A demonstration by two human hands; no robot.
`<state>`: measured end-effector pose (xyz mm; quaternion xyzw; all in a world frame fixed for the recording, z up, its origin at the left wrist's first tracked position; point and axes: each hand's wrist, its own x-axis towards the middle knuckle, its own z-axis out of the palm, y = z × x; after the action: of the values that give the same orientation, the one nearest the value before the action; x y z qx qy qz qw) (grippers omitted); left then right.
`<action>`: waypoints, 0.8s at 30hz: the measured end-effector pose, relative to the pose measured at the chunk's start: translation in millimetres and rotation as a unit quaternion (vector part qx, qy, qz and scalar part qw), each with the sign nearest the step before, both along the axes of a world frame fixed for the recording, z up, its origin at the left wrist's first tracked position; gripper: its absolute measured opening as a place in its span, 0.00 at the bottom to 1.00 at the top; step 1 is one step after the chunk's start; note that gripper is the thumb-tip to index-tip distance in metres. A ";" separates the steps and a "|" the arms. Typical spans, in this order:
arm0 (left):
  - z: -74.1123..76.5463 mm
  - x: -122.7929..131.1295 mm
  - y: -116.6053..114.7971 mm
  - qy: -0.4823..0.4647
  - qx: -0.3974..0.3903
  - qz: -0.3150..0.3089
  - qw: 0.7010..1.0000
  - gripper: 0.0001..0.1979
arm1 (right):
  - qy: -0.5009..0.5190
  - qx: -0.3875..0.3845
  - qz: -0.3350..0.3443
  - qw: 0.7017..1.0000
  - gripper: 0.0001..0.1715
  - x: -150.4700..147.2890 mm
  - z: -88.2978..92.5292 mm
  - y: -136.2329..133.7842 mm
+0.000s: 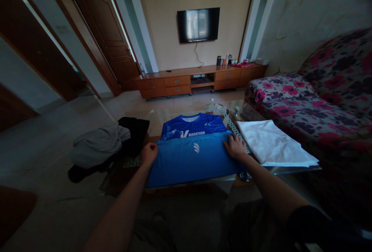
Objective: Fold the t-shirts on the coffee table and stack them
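A blue shirt (192, 161) lies on a glass-topped table (232, 109), its lower part folded up over the chest, below the white word MARATHON. At the fold's upper left corner, my left hand (149, 152) is closed in a pinch on the blue cloth. My right hand (236, 147) rests on the fold's upper right corner with its fingers spread. The neckline of the shirt points away from me.
Grey and black clothes (100, 145) lie heaped on the left. On the table's right side is a folded white cloth (274, 143). A flowered sofa (290, 89) stands at the right. A low wooden cabinet (177, 81) and a wall television (198, 25) are beyond.
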<state>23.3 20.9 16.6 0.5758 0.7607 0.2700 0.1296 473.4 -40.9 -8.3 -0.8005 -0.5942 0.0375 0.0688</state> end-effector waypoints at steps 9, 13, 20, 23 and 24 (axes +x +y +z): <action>-4.0 -6.5 6.2 -0.002 -0.002 0.033 0.999 0.02 | 0.100 0.004 -0.096 0.990 0.29 12.1 15.7 7.9; -6.2 -6.3 6.4 -0.022 0.013 0.012 1.000 0.10 | 0.123 -0.005 -0.097 0.988 0.29 17.4 20.0 8.0; -9.4 -6.7 7.1 -0.034 0.008 -0.026 0.999 0.15 | 0.107 0.007 -0.091 0.990 0.31 20.3 12.3 11.1; -9.8 -7.5 7.4 -0.031 -0.002 -0.032 0.999 0.17 | 0.101 0.006 -0.085 0.991 0.33 22.4 8.8 12.7; -9.7 -7.6 7.2 -0.030 -0.003 -0.036 0.999 0.17 | 0.097 0.003 -0.083 0.992 0.33 23.0 7.8 12.8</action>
<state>15.6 28.1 6.9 0.5938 0.7363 0.2801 0.1639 496.4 -28.0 -0.4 -0.8394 -0.5164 0.1076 0.1311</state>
